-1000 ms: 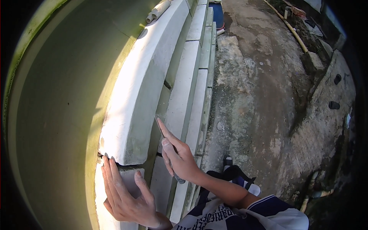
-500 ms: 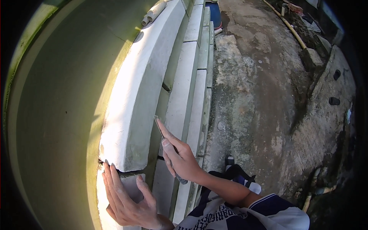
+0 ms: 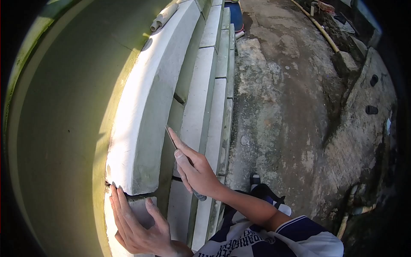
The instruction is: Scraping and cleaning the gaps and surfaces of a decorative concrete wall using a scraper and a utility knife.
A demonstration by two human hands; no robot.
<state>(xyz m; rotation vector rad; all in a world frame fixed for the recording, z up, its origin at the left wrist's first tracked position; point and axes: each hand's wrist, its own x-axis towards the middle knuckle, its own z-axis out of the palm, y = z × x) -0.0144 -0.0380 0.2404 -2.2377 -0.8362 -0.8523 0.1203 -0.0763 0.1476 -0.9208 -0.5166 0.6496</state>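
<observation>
A long pale block [image 3: 147,111] lies along the wall, its upper face brightly lit. My left hand [image 3: 139,227] rests flat on a second pale block [image 3: 143,210] at its near end, fingers stretched out and the tips at the dark gap between the two. In my right hand [image 3: 195,171] is a thin-bladed knife-like tool [image 3: 172,138] with a dark handle whose end shows below my palm. My index finger lies along the blade. The tool's tip is at or close to the long block's side face; whether it touches, I cannot tell.
Lower rows of pale blocks [image 3: 199,94] are stacked to the right. A greenish wall [image 3: 64,120] stands at left. Short pipe pieces [image 3: 164,17] lie on the far end of the long block. A blue container [image 3: 233,17] stands beyond, beside the rough concrete path [image 3: 278,107].
The view has shifted slightly, so the blocks appear a little further left. The right hand with the tool has moved slightly up and left; the left hand stays on the near block.
</observation>
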